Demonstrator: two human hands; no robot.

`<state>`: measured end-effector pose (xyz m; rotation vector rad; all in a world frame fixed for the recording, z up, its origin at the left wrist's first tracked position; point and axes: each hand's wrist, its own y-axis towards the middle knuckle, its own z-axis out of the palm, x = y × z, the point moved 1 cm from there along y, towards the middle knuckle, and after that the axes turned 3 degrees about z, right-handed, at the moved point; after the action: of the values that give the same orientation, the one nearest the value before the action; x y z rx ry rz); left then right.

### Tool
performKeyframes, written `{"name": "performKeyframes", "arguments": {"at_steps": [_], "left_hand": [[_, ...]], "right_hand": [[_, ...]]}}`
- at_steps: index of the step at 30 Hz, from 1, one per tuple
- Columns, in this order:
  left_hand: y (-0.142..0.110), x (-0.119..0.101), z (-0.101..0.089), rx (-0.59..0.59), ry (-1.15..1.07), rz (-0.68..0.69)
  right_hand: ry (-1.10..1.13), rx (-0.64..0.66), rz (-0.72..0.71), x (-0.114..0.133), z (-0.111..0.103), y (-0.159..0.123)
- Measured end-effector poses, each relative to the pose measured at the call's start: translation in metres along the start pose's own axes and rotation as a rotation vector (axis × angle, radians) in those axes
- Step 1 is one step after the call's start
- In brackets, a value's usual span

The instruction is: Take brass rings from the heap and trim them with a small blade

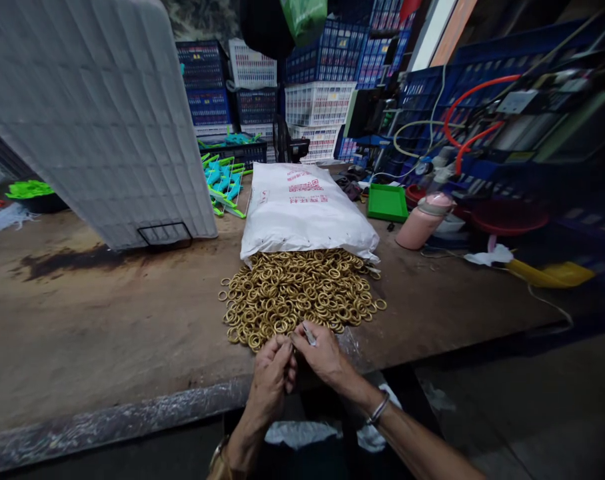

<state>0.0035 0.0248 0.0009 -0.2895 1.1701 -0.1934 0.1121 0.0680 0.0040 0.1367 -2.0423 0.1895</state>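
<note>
My left hand [271,377] is closed in a pinch at the near edge of a pile of brass-coloured rings [302,290]. Whatever its fingertips hold is hidden or too small to make out. Close beside it, my right hand [325,357] is closed around a small silvery blade-like tool [309,334], whose flat end sticks out above the fingers. The fingertips of both hands meet or nearly meet. Behind them, the rings spread from the mouth of a white woven sack [302,210] with red print, lying on the wooden table [132,327].
A tall whitish ribbed panel [107,120] stands at left. Teal and green plastic pieces [225,180] lie beside the sack. To the right are a green tray [386,202], a pink bottle [422,223] and a red dish [507,217]. Stacked crates [317,103] fill the back. The table's front edge [117,413] runs below.
</note>
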Motion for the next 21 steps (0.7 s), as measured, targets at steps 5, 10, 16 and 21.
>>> {"name": "performKeyframes", "arguments": {"at_steps": [5, 10, 16, 21], "left_hand": [[-0.001, -0.002, 0.001, 0.035, -0.066, -0.008], [-0.003, -0.003, 0.001, 0.061, -0.1, 0.006], [-0.004, -0.007, 0.002, 0.023, -0.059, 0.035], [-0.002, -0.008, 0.003, -0.024, 0.022, 0.071]], "right_hand": [[0.01, 0.042, -0.009, 0.003, -0.002, -0.001], [0.053, 0.047, -0.009, 0.006, -0.005, 0.0], [-0.18, -0.039, -0.097, -0.001, -0.01, -0.003], [-0.439, 0.092, -0.213, 0.003, -0.009, -0.015]]}}
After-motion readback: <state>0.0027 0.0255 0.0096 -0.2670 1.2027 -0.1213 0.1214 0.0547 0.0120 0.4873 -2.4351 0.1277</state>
